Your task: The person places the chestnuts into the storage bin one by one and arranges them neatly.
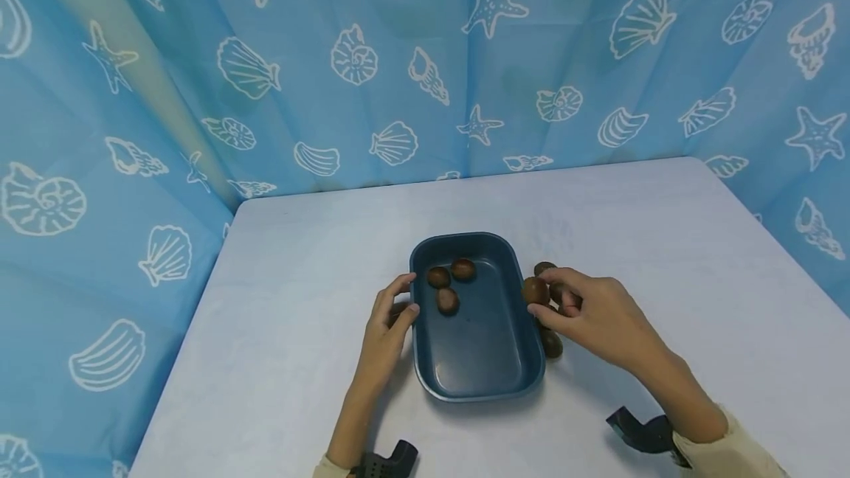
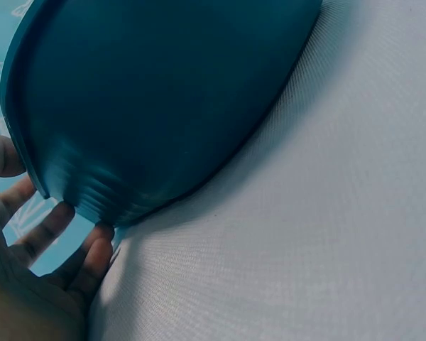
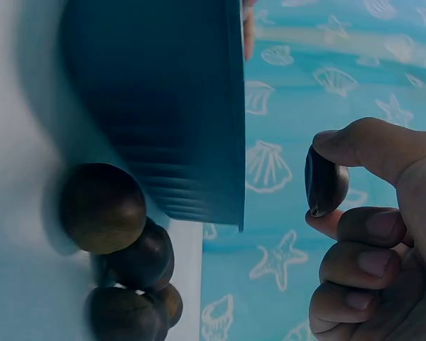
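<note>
My right hand (image 1: 598,316) pinches a brown chestnut (image 3: 326,183) between thumb and index finger, just above the right rim of a dark blue tray (image 1: 478,367). Its other fingers are curled in the right wrist view. On the tray's opposite side, my left hand (image 1: 385,330) touches the left rim, its fingers (image 2: 46,231) spread against the outer wall. Three chestnuts (image 1: 448,301) lie inside the tray, toward its far left. More chestnuts (image 3: 103,208) sit on the table beside the right wall, partly hidden by my right hand in the head view.
A white cloth covers the table (image 1: 292,271) under the tray. Behind it and to the left hangs a blue curtain (image 1: 398,87) with white shells and starfish. Each wrist wears a black camera mount (image 1: 640,430).
</note>
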A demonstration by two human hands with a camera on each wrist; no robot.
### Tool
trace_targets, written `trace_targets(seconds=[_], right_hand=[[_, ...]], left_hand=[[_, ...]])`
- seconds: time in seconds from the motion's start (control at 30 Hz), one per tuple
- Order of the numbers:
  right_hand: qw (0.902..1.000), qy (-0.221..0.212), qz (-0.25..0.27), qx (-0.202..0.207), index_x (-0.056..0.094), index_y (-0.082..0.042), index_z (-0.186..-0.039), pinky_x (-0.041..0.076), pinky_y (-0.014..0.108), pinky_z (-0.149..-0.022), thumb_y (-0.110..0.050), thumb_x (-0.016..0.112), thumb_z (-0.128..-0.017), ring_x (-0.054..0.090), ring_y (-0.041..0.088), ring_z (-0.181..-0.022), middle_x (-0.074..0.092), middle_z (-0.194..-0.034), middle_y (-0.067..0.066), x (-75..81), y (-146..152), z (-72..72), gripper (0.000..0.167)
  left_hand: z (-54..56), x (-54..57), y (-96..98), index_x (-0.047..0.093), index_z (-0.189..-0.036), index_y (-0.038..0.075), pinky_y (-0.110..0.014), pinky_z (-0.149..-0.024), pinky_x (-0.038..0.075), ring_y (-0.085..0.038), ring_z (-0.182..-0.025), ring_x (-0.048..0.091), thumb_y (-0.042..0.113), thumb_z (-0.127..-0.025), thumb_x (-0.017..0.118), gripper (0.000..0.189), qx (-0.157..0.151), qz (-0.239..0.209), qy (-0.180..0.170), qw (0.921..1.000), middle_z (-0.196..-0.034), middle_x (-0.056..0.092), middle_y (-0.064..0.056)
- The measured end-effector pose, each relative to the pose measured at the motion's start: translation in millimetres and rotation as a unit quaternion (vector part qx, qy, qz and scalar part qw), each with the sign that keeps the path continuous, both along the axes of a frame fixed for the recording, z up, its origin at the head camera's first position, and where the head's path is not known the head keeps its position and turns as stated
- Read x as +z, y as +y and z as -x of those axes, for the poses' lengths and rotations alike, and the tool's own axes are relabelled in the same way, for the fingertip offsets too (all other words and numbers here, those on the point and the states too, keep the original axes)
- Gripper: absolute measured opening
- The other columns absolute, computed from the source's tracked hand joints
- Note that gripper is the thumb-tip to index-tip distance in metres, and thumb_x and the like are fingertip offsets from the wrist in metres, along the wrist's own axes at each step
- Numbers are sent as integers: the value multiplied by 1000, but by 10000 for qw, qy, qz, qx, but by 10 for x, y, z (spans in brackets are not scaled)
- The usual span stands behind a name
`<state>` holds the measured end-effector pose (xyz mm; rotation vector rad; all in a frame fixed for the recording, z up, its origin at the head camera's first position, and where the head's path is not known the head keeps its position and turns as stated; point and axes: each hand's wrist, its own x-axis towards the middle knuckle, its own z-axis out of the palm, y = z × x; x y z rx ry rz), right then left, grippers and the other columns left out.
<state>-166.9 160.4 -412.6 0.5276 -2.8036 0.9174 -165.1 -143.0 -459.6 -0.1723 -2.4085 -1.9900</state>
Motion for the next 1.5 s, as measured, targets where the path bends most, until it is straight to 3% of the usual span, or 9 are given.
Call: trace_targets(seconds=[0.2, 0.47, 0.63, 0.87, 1.03, 1.2, 1.43, 1.5], right_hand=[[9977, -71, -587, 327, 68, -7, -118, 36, 26, -46, -32, 78, -87, 41, 7, -50, 46, -60, -11, 58, -161, 214, 41], [9926, -148, -1047, 601, 69, -7, -117, 34, 27, -45, -34, 78, -86, 41, 8, -49, 44, -58, -8, 106, -356, 392, 42], [9854, -183, -1430, 901, 69, -4, -119, 35, 27, -46, -34, 78, -86, 43, 10, -53, 47, -59, -8, 145, -478, 494, 45], [9741, -557, -1763, 1301, 70, -4, -116, 34, 25, -45, -33, 79, -85, 42, 9, -49, 44, -54, -7, 157, -601, 632, 43], [9681, -761, -1865, 1491, 70, -3, -115, 39, 25, -47, -32, 79, -85, 45, 8, -50, 48, -55, -8, 98, -640, 701, 42], [9672, -759, -1858, 1555, 71, -4, -109, 40, 23, -46, -30, 79, -84, 47, 7, -49, 49, -57, -8, 23, -692, 740, 37], [9651, -919, -2010, 1405, 71, -6, -106, 40, 24, -45, -32, 79, -85, 49, 8, -50, 52, -60, -5, -54, -810, 778, 34], [9652, -962, -2014, 1364, 70, -7, -103, 40, 24, -45, -33, 79, -85, 50, 8, -50, 53, -61, -5, -83, -830, 784, 33]], left_hand=[[-12, -3, 3, 50, -146, 20, -48, -104, 43, -32, -120, 57, 11, -102, 53, 44, 57, 22, 1, 10000, -140, 47, -15], [-5, -9, 3, 50, -147, 17, -47, -104, 43, -32, -120, 57, 11, -102, 52, 45, 22, 0, 60, 10000, -139, 47, -14], [6, -20, -6, 50, -145, 19, -47, -104, 43, -33, -120, 57, 11, -102, 53, 45, 3, -66, 86, 9999, -140, 47, -18], [17, -26, -10, 49, -147, 13, -47, -103, 44, -31, -118, 58, 11, -102, 53, 45, -10, -41, 100, 9999, -139, 47, -16], [19, -32, -9, 51, -146, 19, -47, -104, 43, -31, -119, 57, 12, -102, 53, 45, 20, -50, 41, 10000, -140, 47, -16], [33, -74, -12, 51, -146, 21, -48, -104, 43, -31, -119, 58, 13, -102, 53, 44, 8, -54, 59, 10000, -141, 47, -16], [147, -346, -42, 50, -147, 25, -47, -104, 43, -27, -120, 57, 18, -103, 55, 45, 70, -9, 36, 10000, -141, 48, -7], [155, -377, -47, 50, -147, 27, -46, -103, 44, -25, -120, 58, 21, -103, 55, 45, 81, 5, 80, 9999, -140, 48, -3]])
